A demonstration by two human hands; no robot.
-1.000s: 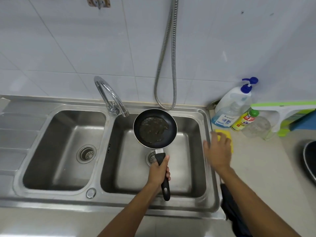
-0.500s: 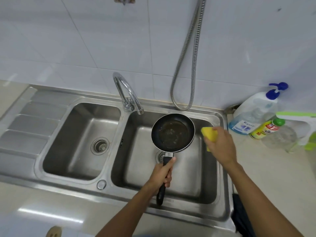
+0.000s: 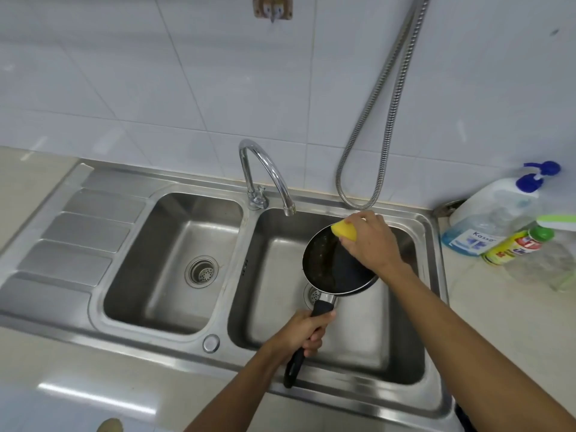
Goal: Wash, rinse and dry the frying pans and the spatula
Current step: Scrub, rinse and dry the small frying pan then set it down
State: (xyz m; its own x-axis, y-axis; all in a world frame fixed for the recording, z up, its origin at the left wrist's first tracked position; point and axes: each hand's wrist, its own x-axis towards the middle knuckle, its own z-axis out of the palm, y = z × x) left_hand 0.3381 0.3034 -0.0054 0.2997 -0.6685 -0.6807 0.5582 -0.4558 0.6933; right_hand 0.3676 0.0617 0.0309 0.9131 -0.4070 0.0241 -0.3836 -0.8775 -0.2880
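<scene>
At centre right of the frame, the small black non-stick frying pan [image 3: 322,265] hangs tilted over the right bowl of the double stainless steel sink [image 3: 156,347]. The left hand [image 3: 307,330] has its grip wrapped round the black handle, and the right hand [image 3: 371,241] grip pinches a yellow sponge [image 3: 344,229] at the pan's far rim. To scrub well, I judge, hold the pan steady and press firm circles across the brown residue. A chrome tap [image 3: 265,169] arches above. The pale desk [image 3: 498,322] at right carries a blue-capped soap bottle [image 3: 492,219] below white wall tiles [image 3: 156,73].
</scene>
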